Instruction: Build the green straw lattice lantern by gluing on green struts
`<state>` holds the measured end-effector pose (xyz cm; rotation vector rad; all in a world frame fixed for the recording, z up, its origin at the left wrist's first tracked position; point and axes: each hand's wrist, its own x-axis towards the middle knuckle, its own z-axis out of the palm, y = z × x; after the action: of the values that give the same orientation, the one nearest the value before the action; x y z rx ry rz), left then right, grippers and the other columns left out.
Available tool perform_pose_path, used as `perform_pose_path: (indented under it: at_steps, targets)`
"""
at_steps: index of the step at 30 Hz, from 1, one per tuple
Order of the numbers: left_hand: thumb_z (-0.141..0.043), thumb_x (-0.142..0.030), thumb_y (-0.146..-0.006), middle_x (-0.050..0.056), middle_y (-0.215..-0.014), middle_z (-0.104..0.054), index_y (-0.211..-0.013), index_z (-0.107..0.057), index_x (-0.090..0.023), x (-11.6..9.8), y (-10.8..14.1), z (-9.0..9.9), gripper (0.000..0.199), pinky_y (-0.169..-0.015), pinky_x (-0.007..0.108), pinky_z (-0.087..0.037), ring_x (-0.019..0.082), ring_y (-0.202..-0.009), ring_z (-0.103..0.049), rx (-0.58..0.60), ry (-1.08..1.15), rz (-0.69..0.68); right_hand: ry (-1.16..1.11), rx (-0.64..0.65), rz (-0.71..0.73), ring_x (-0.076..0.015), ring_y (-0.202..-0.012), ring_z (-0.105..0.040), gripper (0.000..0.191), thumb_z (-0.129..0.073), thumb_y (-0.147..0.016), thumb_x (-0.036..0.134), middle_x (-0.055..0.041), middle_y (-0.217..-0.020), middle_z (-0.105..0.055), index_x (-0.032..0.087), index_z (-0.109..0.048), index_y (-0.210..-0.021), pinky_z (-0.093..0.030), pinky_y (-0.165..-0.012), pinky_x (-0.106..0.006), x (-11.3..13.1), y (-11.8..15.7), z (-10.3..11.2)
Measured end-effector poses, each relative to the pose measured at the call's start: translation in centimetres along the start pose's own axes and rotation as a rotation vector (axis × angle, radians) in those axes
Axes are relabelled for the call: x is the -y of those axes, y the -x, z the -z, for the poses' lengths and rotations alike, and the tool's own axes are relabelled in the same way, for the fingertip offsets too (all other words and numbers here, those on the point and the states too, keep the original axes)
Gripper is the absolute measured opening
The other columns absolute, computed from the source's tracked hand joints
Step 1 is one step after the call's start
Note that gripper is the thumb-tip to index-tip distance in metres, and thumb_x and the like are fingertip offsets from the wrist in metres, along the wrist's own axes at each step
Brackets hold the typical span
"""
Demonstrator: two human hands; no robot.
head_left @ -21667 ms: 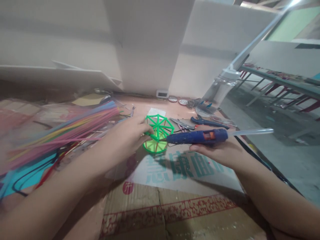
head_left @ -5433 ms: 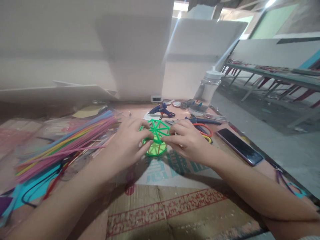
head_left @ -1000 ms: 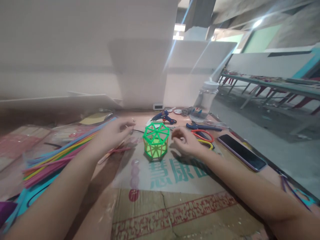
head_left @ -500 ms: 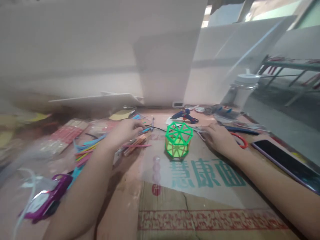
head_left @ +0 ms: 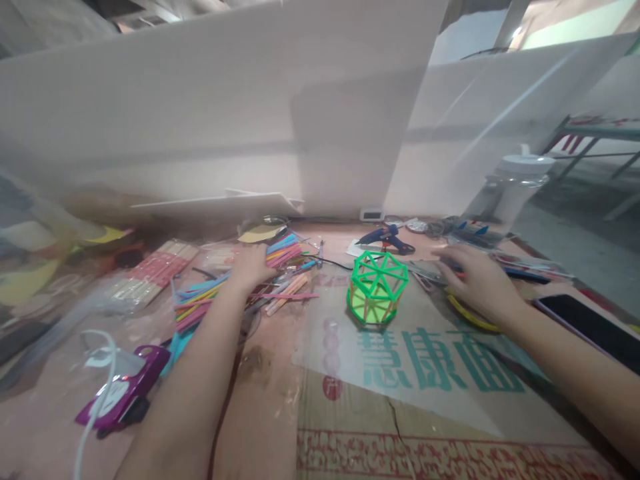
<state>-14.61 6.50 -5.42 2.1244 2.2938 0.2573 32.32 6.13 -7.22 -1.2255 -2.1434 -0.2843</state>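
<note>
A small drum-shaped frame [head_left: 379, 287] of green sticks, with a lime-green base and brownish uprights, stands on the printed cardboard [head_left: 350, 393]. To its left, my left hand [head_left: 251, 268] is over a pile of coloured sticks [head_left: 283, 251]; its fingertips are blurred and partly hidden among them. My right hand [head_left: 467, 277] is at the right, fingers bent over a yellow ring-shaped handle [head_left: 473, 316]; what its fingers hold, if anything, is unclear. Behind the frame lies a blue glue gun [head_left: 385, 237].
A purple device [head_left: 125, 390] with a white cable is at the lower left. Wrapped sticks [head_left: 157, 270] lie behind it. A phone [head_left: 590, 327] is at the right edge, and a clear lidded bottle [head_left: 520, 183] stands at the back right.
The view has swung left. My left hand has moved onto the coloured stick pile. Beside my right hand a yellow ring shows where a red one was, and the green frame still stands.
</note>
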Motion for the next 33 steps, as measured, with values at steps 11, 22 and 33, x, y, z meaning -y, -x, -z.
perform_pose_path:
  at_steps: [11,22,33]
  targets:
    - [-0.065,-0.030,-0.073,0.004,-0.132,-0.072,-0.144,-0.055,-0.024,0.3,3.6,7.4,0.072,-0.095,0.034,-0.056,0.031,-0.113,-0.071,0.035,0.247,-0.171,-0.183,0.089,0.351,-0.0252,-0.087,-0.070,0.020,-0.062,-0.100,0.035,-0.0092,-0.093,-0.078,0.021,-0.074,-0.108,-0.048,-0.075,-0.035,15.4,-9.4,3.6]
    - [-0.065,-0.034,-0.070,0.008,-0.129,-0.072,-0.138,-0.055,-0.020,-0.3,2.8,6.4,0.071,-0.092,0.034,-0.055,0.031,-0.109,-0.071,0.027,0.251,-0.188,0.061,0.134,0.470,-0.0235,-0.083,-0.061,0.017,-0.054,-0.099,0.011,-0.0115,-0.088,-0.074,0.013,-0.071,-0.098,-0.034,-0.073,-0.035,16.9,-14.1,0.6]
    - [-0.069,-0.045,-0.072,0.018,-0.118,-0.074,-0.123,-0.058,-0.018,-0.8,-0.2,0.0,0.059,-0.084,0.039,-0.053,0.038,-0.106,-0.071,0.026,0.118,-0.039,-0.282,-0.623,-0.208,-0.0191,-0.066,-0.062,0.016,-0.059,-0.100,0.031,-0.0012,-0.071,-0.067,0.025,-0.065,-0.087,-0.045,-0.070,-0.034,5.6,-6.1,10.8]
